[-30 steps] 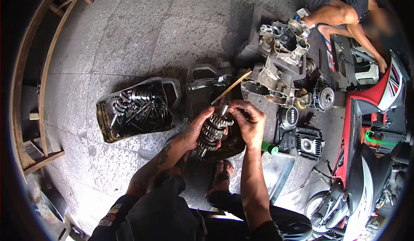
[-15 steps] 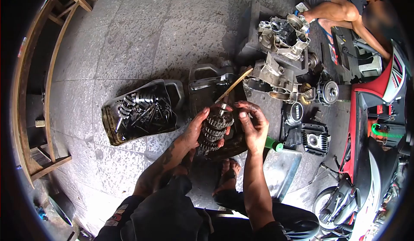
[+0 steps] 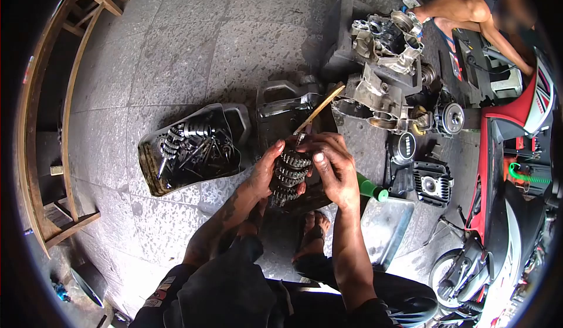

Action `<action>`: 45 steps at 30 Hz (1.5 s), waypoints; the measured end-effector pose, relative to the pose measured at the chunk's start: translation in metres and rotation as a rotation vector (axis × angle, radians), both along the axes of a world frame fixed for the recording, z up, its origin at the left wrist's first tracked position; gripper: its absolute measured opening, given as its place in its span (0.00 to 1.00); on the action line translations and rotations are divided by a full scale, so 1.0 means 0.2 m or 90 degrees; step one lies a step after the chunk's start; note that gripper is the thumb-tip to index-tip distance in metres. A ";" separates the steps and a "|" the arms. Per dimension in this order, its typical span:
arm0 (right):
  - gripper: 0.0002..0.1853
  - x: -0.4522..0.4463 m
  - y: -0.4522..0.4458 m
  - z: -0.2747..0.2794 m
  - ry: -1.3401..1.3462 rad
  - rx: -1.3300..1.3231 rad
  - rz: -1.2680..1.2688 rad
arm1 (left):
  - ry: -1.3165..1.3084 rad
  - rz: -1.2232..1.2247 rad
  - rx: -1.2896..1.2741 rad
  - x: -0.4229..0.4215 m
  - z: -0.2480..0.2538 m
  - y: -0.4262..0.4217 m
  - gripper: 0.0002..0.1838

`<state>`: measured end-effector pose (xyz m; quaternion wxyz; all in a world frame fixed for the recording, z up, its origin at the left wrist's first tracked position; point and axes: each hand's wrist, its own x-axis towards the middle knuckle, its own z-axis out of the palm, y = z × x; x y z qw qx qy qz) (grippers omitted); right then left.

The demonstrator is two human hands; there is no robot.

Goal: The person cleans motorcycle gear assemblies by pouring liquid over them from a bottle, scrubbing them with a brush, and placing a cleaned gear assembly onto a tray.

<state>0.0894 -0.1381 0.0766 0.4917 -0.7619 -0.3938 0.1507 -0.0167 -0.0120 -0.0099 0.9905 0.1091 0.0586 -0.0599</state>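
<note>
A dark, oily gear shaft [image 3: 291, 177] with several stacked toothed gears stands nearly upright in front of me. My left hand [image 3: 267, 172] is wrapped round its left side, with fingertips showing past the gears on the right. At the shaft's upper end, my right hand [image 3: 338, 166] has its fingers curled over the tip, with the thumb bent near the top gear. The right fingers partly hide that end. Behind it, a yellowish wooden stick [image 3: 322, 107] leans out of a dark cut-open plastic container [image 3: 271, 112] under my hands.
To the left lies another cut-open jug [image 3: 153, 182] holding gears and small metal parts. Engine casings [image 3: 387, 46] sit at the upper right, near a crouching person [image 3: 463, 8]. A green bottle [image 3: 375, 192], a finned cylinder [image 3: 433, 184] and a red motorcycle [image 3: 487, 169] are on the right.
My right hand has moved down and left, its fingers closing over the shaft's upper end, which was more exposed before. My left hand keeps its hold on the gears.
</note>
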 end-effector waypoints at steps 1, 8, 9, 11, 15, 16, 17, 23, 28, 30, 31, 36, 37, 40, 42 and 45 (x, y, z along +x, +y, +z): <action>0.12 0.01 0.00 0.00 -0.006 -0.010 0.015 | -0.001 -0.001 0.003 0.00 0.00 0.00 0.32; 0.13 0.01 0.00 -0.04 0.058 0.074 -0.087 | 0.048 0.006 -0.023 0.00 0.02 0.01 0.37; 0.14 -0.01 -0.02 -0.07 0.119 0.113 -0.169 | 0.026 0.005 -0.003 0.01 0.03 0.02 0.37; 0.19 0.00 -0.06 -0.12 0.217 0.115 -0.341 | 0.005 0.003 0.017 0.02 0.05 0.04 0.37; 0.12 -0.11 -0.17 -0.39 0.213 -0.063 -0.371 | 0.097 0.050 -0.034 0.04 0.04 0.04 0.35; 0.11 -0.13 -0.15 -0.44 0.154 -0.128 -0.358 | 0.106 0.057 -0.020 0.04 0.02 0.05 0.35; 0.11 -0.15 -0.12 -0.49 0.089 -0.124 -0.370 | 0.112 0.065 -0.005 0.04 -0.01 0.06 0.34; 0.24 -0.10 0.12 -0.65 0.012 -0.470 -0.369 | 0.175 0.095 0.074 0.06 0.00 0.08 0.34; 0.22 -0.02 0.13 -0.73 0.057 -0.610 -0.300 | 0.237 0.123 0.124 0.08 0.02 0.08 0.32; 0.22 -0.04 0.12 -0.72 0.031 -0.625 -0.282 | 0.246 0.131 0.129 0.09 0.03 0.08 0.33; 0.22 -0.05 0.10 -0.73 0.030 -0.627 -0.283 | 0.246 0.130 0.127 0.09 0.03 0.08 0.33; 0.32 -0.05 0.07 -0.71 -0.019 -0.620 -0.284 | 0.275 0.148 0.137 0.10 0.04 0.08 0.34; 0.32 -0.05 0.06 -0.68 -0.021 -0.618 -0.281 | 0.273 0.149 0.132 0.11 0.03 0.09 0.34; 0.30 -0.12 -0.03 -0.58 -0.005 -0.472 -0.379 | 0.286 0.160 0.135 0.13 0.01 0.09 0.33; 0.24 -0.18 -0.16 -0.53 -0.005 -0.349 -0.401 | 0.294 0.177 0.154 0.16 0.00 0.09 0.32; 0.11 -0.24 -0.21 -0.36 0.100 -0.010 -0.519 | 0.333 0.221 0.171 0.21 -0.03 0.08 0.33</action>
